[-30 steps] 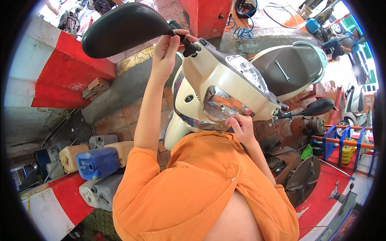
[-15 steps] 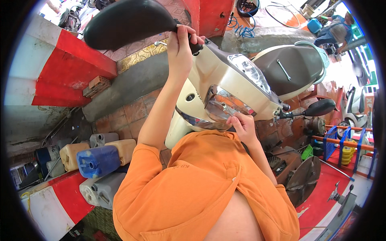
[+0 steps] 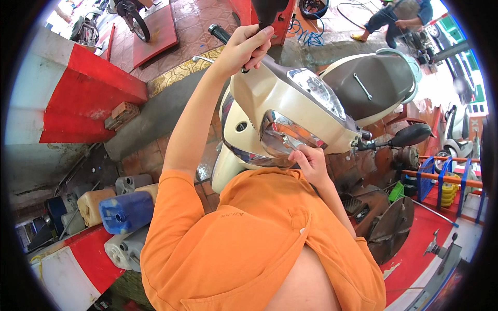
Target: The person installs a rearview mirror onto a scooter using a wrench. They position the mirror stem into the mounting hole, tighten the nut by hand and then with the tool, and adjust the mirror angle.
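A cream scooter (image 3: 254, 96) stands in front of me, its headlight (image 3: 317, 92) toward me. At its left handlebar end, my left hand (image 3: 247, 49) is closed around the stem of a black rear-view mirror (image 3: 267, 11), whose head is partly cut off by the top edge. The black handlebar grip (image 3: 220, 34) and a brake lever (image 3: 201, 59) show beside that wrist. My right hand (image 3: 311, 161) grips a silver wrench (image 3: 291, 142) in front of the scooter's shiny front panel. The other mirror (image 3: 412, 136) sticks out on the right. Another wrench (image 3: 362, 86) lies on the dark seat (image 3: 384, 78).
Plastic jugs, one a blue jug (image 3: 125, 211), stand at lower left near a red-and-white wall (image 3: 88, 93). A metal box of tools (image 3: 360, 207) sits at right beside a round dark plate (image 3: 391, 233). A co-worker (image 3: 399, 23) squats at the far right.
The mirror has swung from the left to the top, turned by my left hand, which moved slightly right. The handlebar grip is now uncovered. My right hand has barely shifted.
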The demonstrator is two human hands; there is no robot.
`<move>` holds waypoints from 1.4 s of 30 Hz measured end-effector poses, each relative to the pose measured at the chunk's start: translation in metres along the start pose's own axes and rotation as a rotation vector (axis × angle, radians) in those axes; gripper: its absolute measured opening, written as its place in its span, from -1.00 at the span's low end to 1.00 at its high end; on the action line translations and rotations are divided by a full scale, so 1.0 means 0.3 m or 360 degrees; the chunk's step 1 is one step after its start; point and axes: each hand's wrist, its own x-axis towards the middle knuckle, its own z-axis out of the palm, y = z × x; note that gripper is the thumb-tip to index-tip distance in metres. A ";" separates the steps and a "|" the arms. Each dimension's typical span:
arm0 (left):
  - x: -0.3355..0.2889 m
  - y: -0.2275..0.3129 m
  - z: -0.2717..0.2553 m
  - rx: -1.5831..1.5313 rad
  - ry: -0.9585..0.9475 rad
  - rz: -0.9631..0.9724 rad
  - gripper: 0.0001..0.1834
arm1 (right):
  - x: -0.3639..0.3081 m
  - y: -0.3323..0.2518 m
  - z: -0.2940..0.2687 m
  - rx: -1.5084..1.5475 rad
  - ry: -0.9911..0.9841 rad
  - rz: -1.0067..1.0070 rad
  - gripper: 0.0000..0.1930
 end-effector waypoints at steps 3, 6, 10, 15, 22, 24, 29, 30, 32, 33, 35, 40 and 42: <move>0.002 -0.012 0.016 0.0181 0.0182 -0.0011 -0.53 | -0.003 0.003 0.001 0.0008 0.0005 0.0000 -0.73; -0.004 -0.006 -0.005 0.0994 0.0355 0.0318 -0.59 | -0.001 -0.003 -0.001 0.0006 -0.0004 -0.0001 -0.73; -0.015 0.048 0.014 0.1904 0.0495 0.0710 -0.64 | -0.004 0.001 -0.002 -0.0001 -0.0003 0.0010 -0.72; -0.017 0.097 0.024 0.1792 0.0443 0.0531 -0.63 | -0.001 -0.004 -0.003 -0.0010 -0.0017 0.0020 -0.72; -0.002 0.157 -0.005 0.1478 -0.0168 0.0557 -0.65 | -0.001 0.014 0.004 -0.0005 0.0017 -0.0022 -0.71; -0.012 0.171 -0.002 0.1417 -0.0300 0.0628 -0.69 | 0.005 0.008 0.001 -0.0020 -0.0001 0.0011 -0.71; -0.040 0.168 0.008 0.1458 -0.0320 0.0624 -0.73 | 0.012 -0.013 -0.002 0.0004 -0.0025 0.0060 -0.72; -0.043 0.164 0.008 0.1466 -0.0328 0.0684 -0.74 | 0.015 -0.029 -0.005 -0.0026 -0.0043 0.0108 -0.73; -0.044 0.171 0.009 0.1460 -0.0358 0.0637 -0.74 | 0.028 -0.073 -0.013 -0.0056 -0.0068 0.0153 -0.74; -0.049 0.176 0.008 0.1457 -0.0389 0.0587 -0.74 | 0.047 -0.104 -0.020 -0.0329 -0.0006 0.0011 -0.75; -0.061 0.186 -0.007 0.1481 -0.0379 0.0589 -0.74 | 0.102 -0.163 -0.045 -0.0732 0.0099 -0.0203 -0.75; -0.052 0.180 -0.012 0.1485 -0.0361 0.0616 -0.73 | 0.292 -0.256 -0.174 -0.1469 0.0159 -0.0073 -0.73; -0.056 0.184 -0.008 0.1498 -0.0350 0.0532 -0.73 | 0.361 -0.263 -0.192 -0.1427 0.0169 -0.0146 -0.72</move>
